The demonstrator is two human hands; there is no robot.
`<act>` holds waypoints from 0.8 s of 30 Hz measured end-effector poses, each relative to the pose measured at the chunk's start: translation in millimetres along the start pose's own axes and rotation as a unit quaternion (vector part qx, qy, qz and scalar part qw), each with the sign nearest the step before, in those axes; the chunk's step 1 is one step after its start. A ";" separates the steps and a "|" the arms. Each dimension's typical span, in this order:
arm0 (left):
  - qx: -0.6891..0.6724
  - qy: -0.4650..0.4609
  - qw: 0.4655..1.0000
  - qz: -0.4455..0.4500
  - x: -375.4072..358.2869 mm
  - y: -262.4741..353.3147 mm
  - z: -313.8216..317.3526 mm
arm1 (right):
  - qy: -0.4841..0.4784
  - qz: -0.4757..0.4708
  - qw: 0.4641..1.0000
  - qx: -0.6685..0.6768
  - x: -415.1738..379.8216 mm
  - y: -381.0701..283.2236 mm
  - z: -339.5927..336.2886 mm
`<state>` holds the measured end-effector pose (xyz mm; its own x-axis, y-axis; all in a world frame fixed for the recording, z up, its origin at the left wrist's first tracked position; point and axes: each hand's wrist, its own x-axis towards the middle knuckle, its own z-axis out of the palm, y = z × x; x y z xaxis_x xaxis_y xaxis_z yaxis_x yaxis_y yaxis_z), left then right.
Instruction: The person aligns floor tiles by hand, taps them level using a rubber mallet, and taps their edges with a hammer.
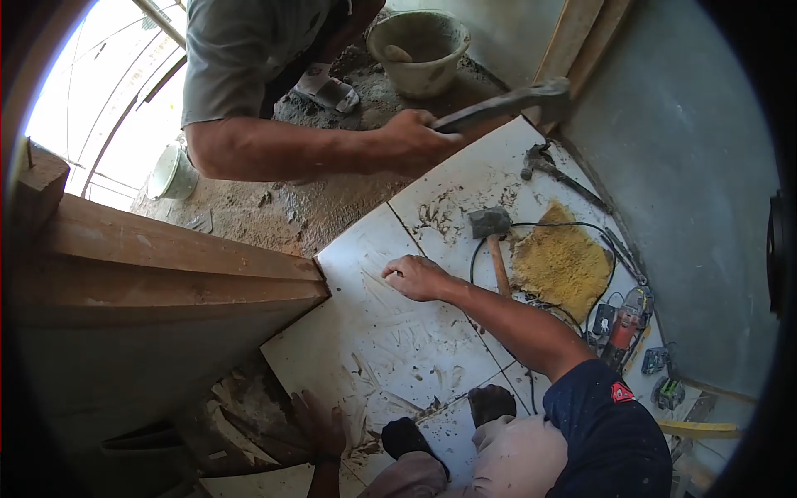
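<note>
My right hand (413, 278) is closed, resting on or just over a white floor tile (357, 257) near the wooden door post. Whether anything is inside its fingers I cannot make out. Lower down, my left hand (320, 423) lies with fingers stretched out at the edge of the muddy tiles, beside a gap in the floor. A rubber mallet (490, 222) with a wooden handle lies right of my right hand. Across from me, a co-worker's hand (415, 137) grips a hammer (515, 101) above the far tile.
On the right lie a claw hammer (564, 178), a yellow sponge-like piece (560, 266), a black cable and a red angle grinder (624, 328). Wooden frame timber (191, 266) stands left. A bucket (419, 50) sits on the rough ground behind. A grey wall (681, 166) closes the right.
</note>
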<state>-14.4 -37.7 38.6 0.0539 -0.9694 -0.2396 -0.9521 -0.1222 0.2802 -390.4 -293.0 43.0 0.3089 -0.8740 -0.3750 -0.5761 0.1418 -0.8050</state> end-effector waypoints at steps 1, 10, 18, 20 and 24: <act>-0.005 0.003 1.000 0.003 1.4 2.2 0.7 | 0.004 0.000 1.000 -0.005 -14.4 4.7 -6.2; -0.002 -0.029 0.999 0.033 36.2 27.9 6.1 | 0.238 0.024 0.945 -0.222 -90.7 35.6 -67.6; 0.008 -0.031 0.997 0.077 54.5 44.2 9.4 | 0.301 0.136 0.918 -0.220 -127.5 89.7 -72.1; 0.017 -0.026 0.997 0.075 52.8 33.1 18.8 | 0.304 0.107 0.922 -0.215 -123.4 99.4 -70.0; 0.036 -0.029 0.995 0.091 44.2 21.0 18.5 | 0.331 0.104 0.915 -0.208 -120.3 94.9 -69.5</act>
<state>-37.7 -79.1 16.7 -0.1368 -0.9598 -0.2451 -0.9639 0.0719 0.2562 -534.8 -206.7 43.7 -0.2863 -0.9577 -0.0286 -0.8508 0.2679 -0.4520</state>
